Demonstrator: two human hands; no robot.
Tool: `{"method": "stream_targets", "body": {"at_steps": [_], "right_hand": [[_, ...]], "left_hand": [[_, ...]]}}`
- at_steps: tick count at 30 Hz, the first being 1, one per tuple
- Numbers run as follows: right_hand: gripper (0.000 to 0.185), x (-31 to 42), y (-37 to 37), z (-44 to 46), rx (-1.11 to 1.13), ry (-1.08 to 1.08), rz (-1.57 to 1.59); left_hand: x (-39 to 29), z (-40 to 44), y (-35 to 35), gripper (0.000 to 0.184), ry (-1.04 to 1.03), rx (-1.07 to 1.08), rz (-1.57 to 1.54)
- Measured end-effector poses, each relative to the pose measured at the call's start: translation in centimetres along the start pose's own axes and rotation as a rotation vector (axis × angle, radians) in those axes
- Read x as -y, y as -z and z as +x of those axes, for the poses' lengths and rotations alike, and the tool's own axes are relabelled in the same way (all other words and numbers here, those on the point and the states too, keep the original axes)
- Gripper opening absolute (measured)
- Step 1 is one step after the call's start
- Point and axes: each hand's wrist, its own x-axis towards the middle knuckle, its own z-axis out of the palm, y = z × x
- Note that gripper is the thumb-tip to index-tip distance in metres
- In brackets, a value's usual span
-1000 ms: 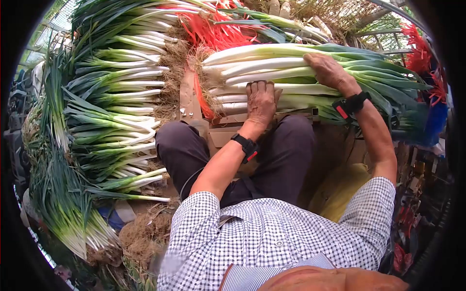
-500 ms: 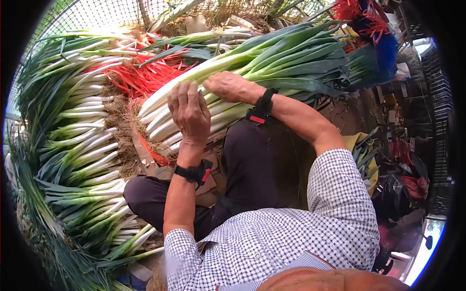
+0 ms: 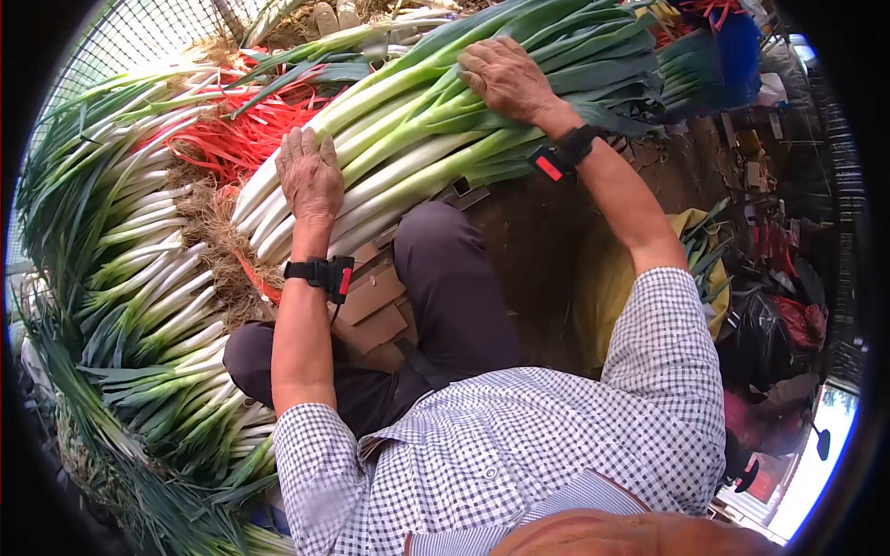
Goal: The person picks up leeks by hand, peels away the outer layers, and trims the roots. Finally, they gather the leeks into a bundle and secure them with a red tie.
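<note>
A big pile of leeks [image 3: 399,139] lies across the far side of my knees, white root ends to the left and dark green leaves to the right. My left hand [image 3: 311,176] rests flat on the white stems near the roots, fingers stretched out. Over the green part, my right hand [image 3: 505,79] lies on the leaves with its fingers spread and slightly bent. Neither palm's underside shows. Red plastic strips [image 3: 227,144] are heaped just beyond the root ends.
A long row of leeks [image 3: 158,278] curves down the left side, roots inward. Flattened cardboard [image 3: 375,310] lies by my knee. To the right are a yellow sack [image 3: 607,296] with leaves and a black plastic bag [image 3: 756,338]. Wire mesh [image 3: 120,56] stands at the back left.
My hands were close together over the middle of the pile and have moved apart. The left is now toward the roots, the right toward the leaves, its fingers more spread.
</note>
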Motion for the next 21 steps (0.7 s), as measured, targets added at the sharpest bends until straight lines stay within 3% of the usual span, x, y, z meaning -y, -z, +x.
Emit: {"method": "stream_targets", "body": {"at_steps": [4, 7, 8, 10, 13, 15, 17, 19, 20, 21], "right_hand": [[0.035, -1.0, -0.1, 0.4, 0.189, -0.006, 0.098], [0.034, -0.1, 0.1, 0.0, 0.078, -0.054, 0.078], [0.034, -0.1, 0.3, -0.1, 0.045, -0.06, 0.11], [0.028, 0.6, 1.4, -0.1, -0.016, -0.057, 0.132], [0.024, 4.6, 5.7, -3.0, -0.338, -0.167, 0.251], [0.026, 6.6, 6.1, -7.7, -0.529, -0.499, 0.621], [0.035, 6.4, 5.6, -12.5, -0.532, -1.188, 1.262], [0.037, 3.5, 4.9, -15.6, -0.647, -1.607, 1.673], [0.036, 1.6, 3.4, -16.6, -0.748, -1.667, 1.732], [0.038, -0.3, 2.7, -17.2, -0.774, -1.572, 1.872]], "left_hand": [[-0.3, 0.2, 0.1, 0.046, -0.004, -0.003, -0.003], [-0.9, 2.4, 0.2, 0.055, 0.05, 0.129, 0.016], [-2.0, 3.3, -0.3, 0.064, 0.005, 0.061, -0.038], [-3.7, 3.6, -1.4, 0.069, -0.052, 0.123, -0.027], [-3.3, 3.6, -0.4, 0.07, -0.044, 0.166, -0.123], [-3.4, 3.5, -0.3, 0.07, -0.039, 0.17, -0.137], [-3.6, 3.9, -0.3, 0.07, -0.036, 0.166, -0.14], [-3.5, 3.7, -0.2, 0.071, -0.033, 0.166, -0.118], [-3.4, 3.7, -0.2, 0.071, -0.037, 0.174, -0.123], [-3.3, 3.8, -0.3, 0.071, -0.034, 0.177, -0.129]]}}
